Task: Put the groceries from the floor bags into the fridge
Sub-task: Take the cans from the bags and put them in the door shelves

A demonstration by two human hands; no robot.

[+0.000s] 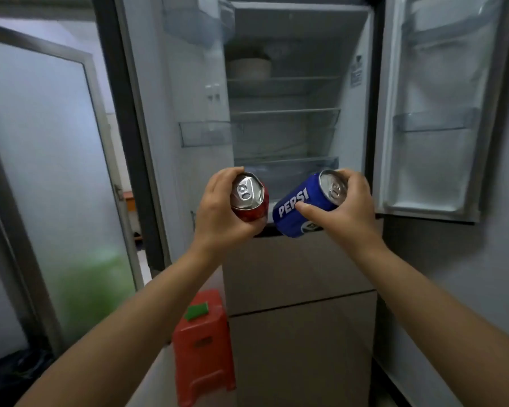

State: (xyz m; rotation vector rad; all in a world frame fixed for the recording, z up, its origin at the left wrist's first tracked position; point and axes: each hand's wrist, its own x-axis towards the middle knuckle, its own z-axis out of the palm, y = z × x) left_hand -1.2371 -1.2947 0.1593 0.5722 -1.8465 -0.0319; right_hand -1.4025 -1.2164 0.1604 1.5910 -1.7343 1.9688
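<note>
centre of the frame, before the open grey double-door fridge (285, 92): left hand (218, 212) has fingers curled round a red aluminium drink can (252, 201), right hand (344, 210) grips a blue pepsi can (299, 208). cans tilted, tops toward the viewer, just beside each other, level with the lowest glass shelf. lower centre: red plastic stool (203, 348) on the floor, small green block (197, 311) on top. pale bowl (249, 69) on an upper shelf.
</note>
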